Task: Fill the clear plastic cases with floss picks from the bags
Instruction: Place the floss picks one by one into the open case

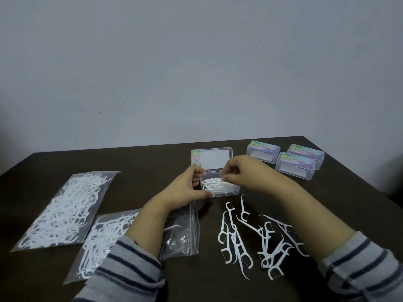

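Loose white floss picks (255, 240) are lying nearest on a dark brown table (152, 158), beside three clear bags (63, 210). Past them, the left hand (185, 190) is curling around an open clear case (218, 184) partly filled with picks, while the right hand (244, 171) is pinching picks over it. Three closed cases (294, 158) are sitting farther right, their iridescent labels unreadable. A plain grey wall (196, 62) is rising behind.

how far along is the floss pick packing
Done, apparently: three closed cases at the table's far right; their contents can't be read. In hand: the open case, partly filled, gripped by the left hand while the right hand lowers picks in. Left: loose picks in front, two full bags on the left, and one nearly empty bag.
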